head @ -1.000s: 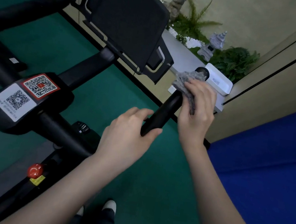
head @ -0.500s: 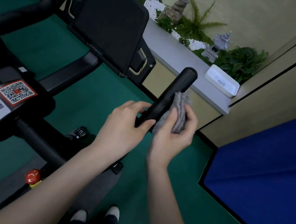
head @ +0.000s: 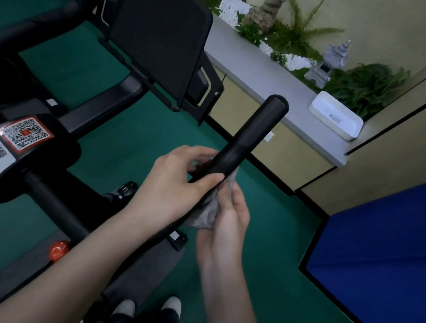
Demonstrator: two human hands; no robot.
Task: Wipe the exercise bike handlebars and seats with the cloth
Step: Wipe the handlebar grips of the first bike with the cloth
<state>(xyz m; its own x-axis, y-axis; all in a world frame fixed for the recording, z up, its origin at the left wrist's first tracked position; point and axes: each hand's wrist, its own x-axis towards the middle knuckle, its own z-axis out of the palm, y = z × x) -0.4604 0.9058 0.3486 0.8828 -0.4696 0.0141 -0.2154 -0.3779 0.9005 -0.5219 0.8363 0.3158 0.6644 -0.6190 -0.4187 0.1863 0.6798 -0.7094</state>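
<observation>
My left grip (head: 175,183) curls round the hard, smooth handlebar (head: 252,131). My right grip (head: 225,218) holds the soft, light cloth (head: 205,212) bunched against the bar's lower part. I should wrap it round and squeeze.

Dark green carpet (head: 256,292) covers the floor, with a grey mat (head: 145,275) lying on it at the bottom centre. A blue padded panel (head: 385,256) edged in black fills the right side. A beige wall (head: 380,17) rises behind a grey ledge (head: 260,77), which carries a white box (head: 336,116). Behind the ledge sit ferns (head: 299,36), white pebbles (head: 233,8), a stone pagoda lantern (head: 329,62) and a rock ornament (head: 266,9). Black skirting (head: 265,172) runs along the beige panel (head: 290,156) under the ledge. The light is dim and even
</observation>
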